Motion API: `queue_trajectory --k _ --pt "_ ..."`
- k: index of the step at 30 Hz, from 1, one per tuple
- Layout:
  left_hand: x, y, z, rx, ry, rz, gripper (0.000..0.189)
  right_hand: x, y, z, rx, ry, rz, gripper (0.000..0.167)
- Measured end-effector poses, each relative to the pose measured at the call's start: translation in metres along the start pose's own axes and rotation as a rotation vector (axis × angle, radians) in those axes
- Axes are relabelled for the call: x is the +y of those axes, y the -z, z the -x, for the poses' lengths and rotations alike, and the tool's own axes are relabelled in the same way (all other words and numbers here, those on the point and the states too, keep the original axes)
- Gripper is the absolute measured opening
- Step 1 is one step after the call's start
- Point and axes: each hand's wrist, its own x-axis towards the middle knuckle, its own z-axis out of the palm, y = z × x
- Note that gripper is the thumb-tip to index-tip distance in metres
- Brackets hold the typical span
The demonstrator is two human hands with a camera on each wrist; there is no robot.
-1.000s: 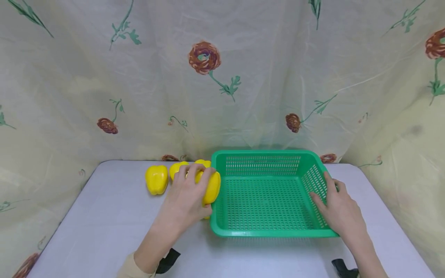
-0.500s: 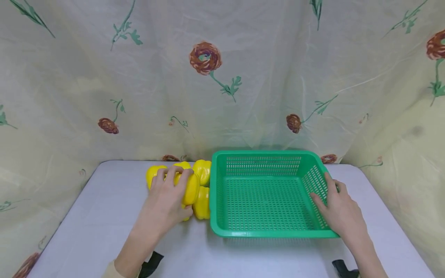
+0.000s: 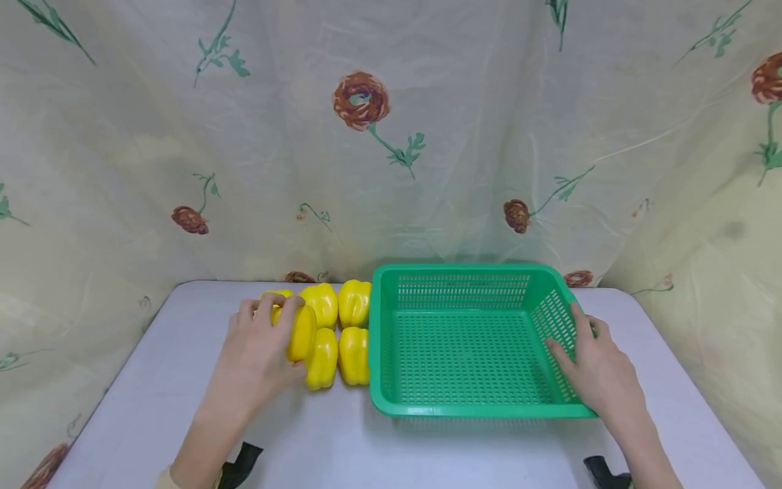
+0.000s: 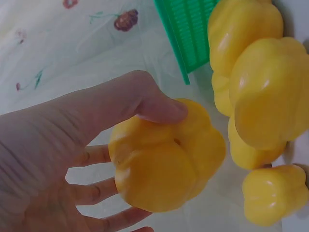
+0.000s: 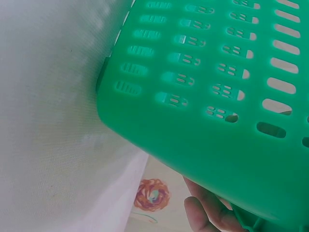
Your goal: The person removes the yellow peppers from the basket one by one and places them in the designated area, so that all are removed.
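My left hand (image 3: 256,350) holds a yellow bell pepper (image 3: 302,333) left of the other peppers. In the left wrist view the thumb lies across that pepper (image 4: 166,159) and the fingers reach round its far side. Several more yellow bell peppers (image 3: 322,360) sit in two rows between this hand and the basket; one behind the hand is mostly hidden. With the thumb inside and the fingers over the edge, my right hand (image 3: 601,370) grips the right side of a green plastic basket (image 3: 482,410). No pepper shows inside the basket. The right wrist view shows its slotted outer wall (image 5: 193,130) close up.
A white-covered table (image 3: 153,401) bears everything. Behind it and at both sides hangs a pale curtain (image 3: 427,204) with printed flowers; the basket stands near the table's back edge, close to the curtain.
My left hand has moved left from the basket's left rim with the pepper in it, uncovering the peppers nearest the basket. The right hand and the basket have stayed put.
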Motion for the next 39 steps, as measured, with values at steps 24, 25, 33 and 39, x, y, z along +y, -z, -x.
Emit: queue_trajectory --k 24,25,33,39 --pt "-0.026 -0.014 0.012 -0.159 0.07 -0.058 0.085 0.001 0.0 0.001 0.009 -0.003 0.005 0.085" --pt "-0.027 -0.016 0.012 -0.161 0.072 -0.061 0.083 0.001 0.0 0.001 0.008 -0.004 0.005 0.085" --pt "-0.031 -0.021 0.012 -0.16 0.056 -0.081 0.068 0.001 0.0 0.001 0.012 -0.001 0.001 0.085" --pt "-0.034 -0.024 0.01 -0.208 0.052 -0.069 0.066 0.001 -0.001 0.0 0.019 0.006 0.004 0.085"
